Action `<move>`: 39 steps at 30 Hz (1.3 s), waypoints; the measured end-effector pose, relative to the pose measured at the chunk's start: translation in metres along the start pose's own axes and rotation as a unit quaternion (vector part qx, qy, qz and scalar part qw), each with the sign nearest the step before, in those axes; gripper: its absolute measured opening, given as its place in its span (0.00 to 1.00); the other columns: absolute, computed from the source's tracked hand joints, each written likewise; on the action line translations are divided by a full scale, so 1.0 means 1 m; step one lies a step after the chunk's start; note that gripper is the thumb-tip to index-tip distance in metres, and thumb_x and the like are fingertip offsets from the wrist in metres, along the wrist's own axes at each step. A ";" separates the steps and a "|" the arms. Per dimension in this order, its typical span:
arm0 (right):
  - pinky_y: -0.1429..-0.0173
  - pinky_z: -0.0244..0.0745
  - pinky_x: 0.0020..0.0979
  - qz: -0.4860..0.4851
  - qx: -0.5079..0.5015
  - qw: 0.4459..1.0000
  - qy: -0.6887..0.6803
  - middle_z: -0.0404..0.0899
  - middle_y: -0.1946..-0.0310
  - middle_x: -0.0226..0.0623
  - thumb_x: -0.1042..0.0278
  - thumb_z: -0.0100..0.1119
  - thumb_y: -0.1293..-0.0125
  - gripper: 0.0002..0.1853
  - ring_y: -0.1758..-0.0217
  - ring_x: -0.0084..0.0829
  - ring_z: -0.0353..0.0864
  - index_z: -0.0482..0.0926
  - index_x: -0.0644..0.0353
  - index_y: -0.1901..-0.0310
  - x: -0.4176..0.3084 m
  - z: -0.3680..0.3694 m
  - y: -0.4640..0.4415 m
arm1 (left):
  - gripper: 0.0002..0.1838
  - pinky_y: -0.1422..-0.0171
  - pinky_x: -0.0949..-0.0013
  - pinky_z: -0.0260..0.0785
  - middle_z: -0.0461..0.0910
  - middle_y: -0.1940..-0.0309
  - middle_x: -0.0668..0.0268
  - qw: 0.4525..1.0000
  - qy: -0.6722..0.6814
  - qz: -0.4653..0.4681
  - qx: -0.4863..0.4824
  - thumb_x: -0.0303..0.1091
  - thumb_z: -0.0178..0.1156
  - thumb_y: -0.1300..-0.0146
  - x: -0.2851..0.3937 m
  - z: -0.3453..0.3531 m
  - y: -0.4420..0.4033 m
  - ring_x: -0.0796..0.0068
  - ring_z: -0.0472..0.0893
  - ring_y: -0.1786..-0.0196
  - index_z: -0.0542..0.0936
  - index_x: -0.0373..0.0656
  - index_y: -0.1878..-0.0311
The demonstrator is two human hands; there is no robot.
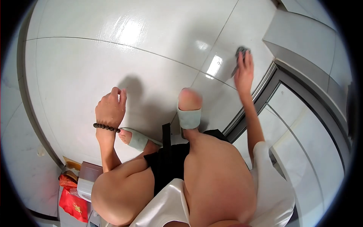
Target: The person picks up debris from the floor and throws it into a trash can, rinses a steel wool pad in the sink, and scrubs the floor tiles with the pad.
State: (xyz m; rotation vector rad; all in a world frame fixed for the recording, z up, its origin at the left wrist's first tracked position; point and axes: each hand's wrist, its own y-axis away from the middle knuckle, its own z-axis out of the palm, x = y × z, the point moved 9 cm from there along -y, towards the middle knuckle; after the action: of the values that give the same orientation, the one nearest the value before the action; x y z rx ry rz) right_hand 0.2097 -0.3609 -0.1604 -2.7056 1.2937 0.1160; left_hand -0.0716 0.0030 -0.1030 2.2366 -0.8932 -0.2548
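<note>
My right hand point(244, 73) reaches out at the upper right, its fingers on a dark grey, crumpled scrubber point(241, 50) against the white tiled floor point(159, 75). The tile is wet and shiny at the upper left. My left hand point(110, 107), with a dark bead bracelet point(106, 127) at the wrist, hangs above the floor near my left knee. Its fingers are loosely curled and hold nothing that I can see. Water drops show on the back of it.
My feet, in pale green slippers point(189, 118), are on the floor below my knees. A metal door track point(249, 99) and glass panel run along the right. A red bag point(72, 204) and a box point(90, 172) stand at the lower left. Walls rise on both sides.
</note>
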 end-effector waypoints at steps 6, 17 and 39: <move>0.26 0.69 0.44 -0.015 -0.021 1.000 -0.001 0.68 0.28 0.47 0.86 0.55 0.42 0.32 0.26 0.53 0.67 0.76 0.55 0.33 0.004 0.001 0.001 | 0.21 0.57 0.47 0.74 0.85 0.69 0.50 1.000 0.020 0.005 0.001 0.49 0.47 0.22 -0.001 0.001 0.000 0.42 0.83 0.61 0.80 0.41 0.53; 0.27 0.69 0.43 -0.030 -0.014 0.999 0.025 0.69 0.30 0.51 0.82 0.55 0.41 0.30 0.31 0.55 0.70 0.75 0.58 0.33 0.031 0.013 -0.044 | 0.22 0.59 0.50 0.76 0.86 0.68 0.54 1.000 0.018 0.007 -0.002 0.50 0.47 0.22 -0.002 0.003 0.000 0.46 0.84 0.63 0.80 0.40 0.57; 0.29 0.69 0.46 0.122 -0.021 0.976 0.177 0.72 0.33 0.56 0.71 0.50 0.32 0.24 0.33 0.56 0.72 0.75 0.60 0.34 0.202 0.051 -0.024 | 0.29 0.49 0.43 0.77 0.86 0.58 0.44 0.999 0.006 0.011 -0.040 0.61 0.41 0.23 -0.020 0.025 -0.008 0.41 0.85 0.53 0.80 0.47 0.45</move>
State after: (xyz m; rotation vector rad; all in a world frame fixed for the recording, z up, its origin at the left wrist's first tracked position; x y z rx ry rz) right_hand 0.3549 -0.4927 -0.2347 -2.6740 1.7341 -0.3339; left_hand -0.0925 0.0066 -0.1281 2.1514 -0.8859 -0.2621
